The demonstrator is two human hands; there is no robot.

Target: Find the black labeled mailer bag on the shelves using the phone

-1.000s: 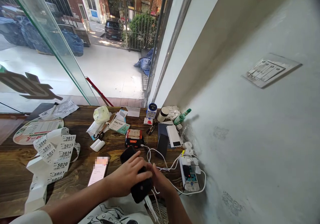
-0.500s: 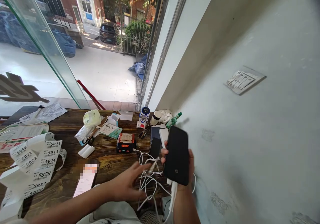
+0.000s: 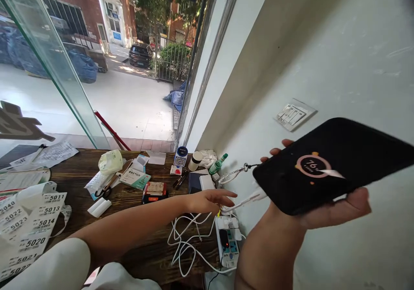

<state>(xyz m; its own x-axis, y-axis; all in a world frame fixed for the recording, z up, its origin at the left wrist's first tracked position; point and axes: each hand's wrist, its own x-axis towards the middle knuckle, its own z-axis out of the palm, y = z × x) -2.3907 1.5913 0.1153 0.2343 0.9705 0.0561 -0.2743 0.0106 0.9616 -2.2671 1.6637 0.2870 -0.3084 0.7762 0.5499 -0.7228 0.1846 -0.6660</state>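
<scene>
My right hand [image 3: 339,212] grips a black smartphone [image 3: 284,182], raised in front of the wall at the right. A round charging display reading 76 glows on its screen. From the phone's near end hang a clear wrist strap [image 3: 232,176] with a metal clasp and a white charging cable [image 3: 246,200]. My left hand [image 3: 208,201] stretches to the right above the table with its fingers extended, close to the cable. Just below it lies a power strip [image 3: 228,242] with several plugs in it, and loops of white cord [image 3: 187,247] beside that.
On the wooden table [image 3: 129,214] lie number label strips [image 3: 35,232], scissors [image 3: 105,190], a medicine box [image 3: 135,178] and an orange-black device [image 3: 155,191]. A QR code stand [image 3: 180,157], a white-capped jar [image 3: 195,161] and a green bottle [image 3: 218,164] stand by the wall [image 3: 339,66].
My right hand has lifted the phone up and to the right, and its dark screen now shows the charging display. My left hand has moved right and upward. The power strip has come into view.
</scene>
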